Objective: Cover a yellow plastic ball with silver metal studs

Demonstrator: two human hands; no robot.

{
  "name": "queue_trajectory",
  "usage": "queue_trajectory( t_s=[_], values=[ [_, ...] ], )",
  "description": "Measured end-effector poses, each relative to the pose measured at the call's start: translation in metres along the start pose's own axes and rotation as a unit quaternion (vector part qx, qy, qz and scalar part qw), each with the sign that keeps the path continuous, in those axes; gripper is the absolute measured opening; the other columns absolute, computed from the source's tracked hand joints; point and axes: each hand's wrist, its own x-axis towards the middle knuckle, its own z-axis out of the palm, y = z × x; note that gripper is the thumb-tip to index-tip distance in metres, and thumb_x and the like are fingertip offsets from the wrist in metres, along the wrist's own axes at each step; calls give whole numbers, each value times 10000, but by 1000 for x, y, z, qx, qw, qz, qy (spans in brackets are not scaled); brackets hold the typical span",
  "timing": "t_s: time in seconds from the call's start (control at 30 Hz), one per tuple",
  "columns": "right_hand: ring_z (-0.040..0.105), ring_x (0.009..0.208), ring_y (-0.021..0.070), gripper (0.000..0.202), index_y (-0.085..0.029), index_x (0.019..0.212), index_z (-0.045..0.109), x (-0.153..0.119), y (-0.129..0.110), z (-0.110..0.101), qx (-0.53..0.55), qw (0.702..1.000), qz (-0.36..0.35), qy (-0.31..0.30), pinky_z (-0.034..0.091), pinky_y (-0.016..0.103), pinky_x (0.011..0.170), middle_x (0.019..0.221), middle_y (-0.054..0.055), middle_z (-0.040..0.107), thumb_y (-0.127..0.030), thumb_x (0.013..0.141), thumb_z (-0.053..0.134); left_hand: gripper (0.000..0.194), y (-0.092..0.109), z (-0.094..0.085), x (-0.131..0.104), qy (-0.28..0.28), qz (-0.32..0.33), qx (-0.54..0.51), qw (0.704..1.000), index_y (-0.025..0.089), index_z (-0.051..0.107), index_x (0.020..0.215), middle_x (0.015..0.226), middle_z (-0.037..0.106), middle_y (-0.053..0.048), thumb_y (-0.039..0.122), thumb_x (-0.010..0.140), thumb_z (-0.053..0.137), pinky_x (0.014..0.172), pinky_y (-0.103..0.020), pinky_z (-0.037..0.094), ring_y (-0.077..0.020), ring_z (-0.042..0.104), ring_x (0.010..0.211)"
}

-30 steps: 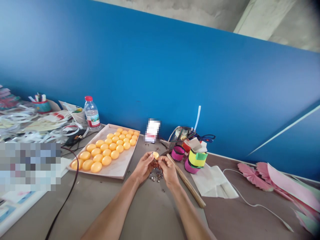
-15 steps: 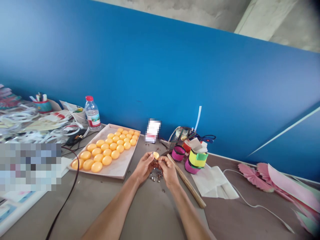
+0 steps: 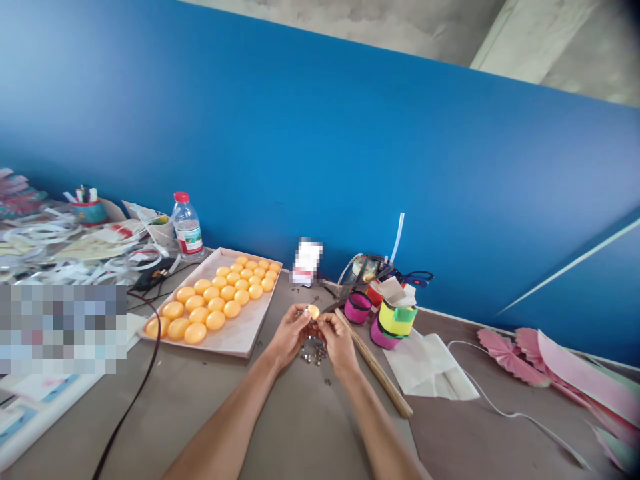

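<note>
Between both hands, above the table, is a small orange ball (image 3: pixel 313 311). My left hand (image 3: pixel 291 333) grips it between thumb and fingers. My right hand (image 3: pixel 337 339) is closed in a pinch at the ball's lower right side; whatever its fingertips hold is too small to make out. Right below the hands lies a loose heap of small shiny metal pieces (image 3: pixel 313 351), partly covered by the fingers. To the left, a shallow cardboard tray (image 3: pixel 243 341) holds rows of similar orange balls (image 3: pixel 215 321).
A wooden stick (image 3: pixel 379 368) lies right of my right hand, near a magenta ring (image 3: pixel 357 307) and a yellow band roll (image 3: pixel 396 317). White paper (image 3: pixel 430 367) and pink folded paper (image 3: pixel 510 357) lie further right. A water bottle (image 3: pixel 189 230) stands behind the tray; a dark cable (image 3: pixel 145 387) crosses the left side.
The view has shifted very slightly. Both hands stay at the same spot around the orange ball, with only a tiny movement of the fingers.
</note>
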Motion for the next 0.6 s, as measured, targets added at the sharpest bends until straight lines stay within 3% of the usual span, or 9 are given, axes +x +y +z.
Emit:
queue_trajectory(
  t_s=[0.6],
  values=[
    [473, 528, 130, 132, -208, 665, 508, 3, 5, -1, -6, 1000, 7, 14, 373, 256, 517, 564, -28, 541, -319, 698, 572, 325, -5, 3, -1, 5, 22, 38, 999, 169, 530, 884, 735, 599, -5, 330, 666, 710, 586, -271, 449, -121, 568, 588]
  ],
)
